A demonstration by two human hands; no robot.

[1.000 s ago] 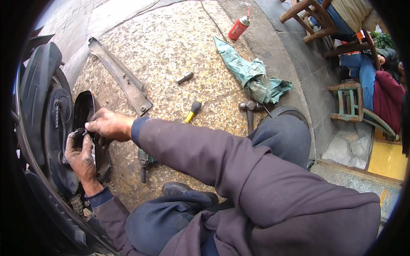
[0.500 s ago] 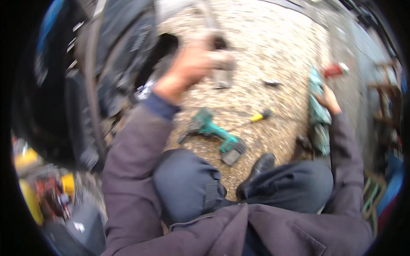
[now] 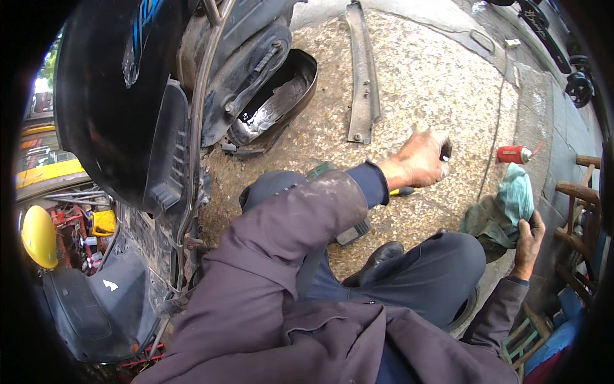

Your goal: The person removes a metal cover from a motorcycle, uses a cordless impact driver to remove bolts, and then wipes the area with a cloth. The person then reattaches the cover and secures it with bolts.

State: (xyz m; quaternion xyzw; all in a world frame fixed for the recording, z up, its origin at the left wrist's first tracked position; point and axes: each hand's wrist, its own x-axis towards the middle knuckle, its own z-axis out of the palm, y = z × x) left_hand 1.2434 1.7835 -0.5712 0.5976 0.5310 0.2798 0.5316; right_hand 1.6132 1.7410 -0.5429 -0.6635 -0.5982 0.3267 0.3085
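Observation:
My left hand [image 3: 419, 160] reaches out over the speckled stone ground [image 3: 441, 83], its fingers closed on a small dark part [image 3: 446, 151]. A yellow-handled screwdriver [image 3: 403, 191] lies just under that wrist. My right hand [image 3: 527, 240] grips the lower edge of a crumpled green cloth [image 3: 511, 201] on the ground by my right knee. A red spray can [image 3: 511, 153] lies just beyond the cloth. A green power drill [image 3: 353, 232] lies mostly hidden under my left arm. The scooter [image 3: 160, 128] stands at my left, apart from both hands.
A black curved cover [image 3: 281, 102] and a long grey metal strip [image 3: 362, 70] lie on the ground beside the scooter. Wooden chair frames [image 3: 579, 198] stand at the right. A yellow helmet [image 3: 38, 237] and red tool clutter sit far left.
Both hands have come off the scooter. My left hand swung right over the ground and closed on a small dark part. My right hand took hold of the green cloth.

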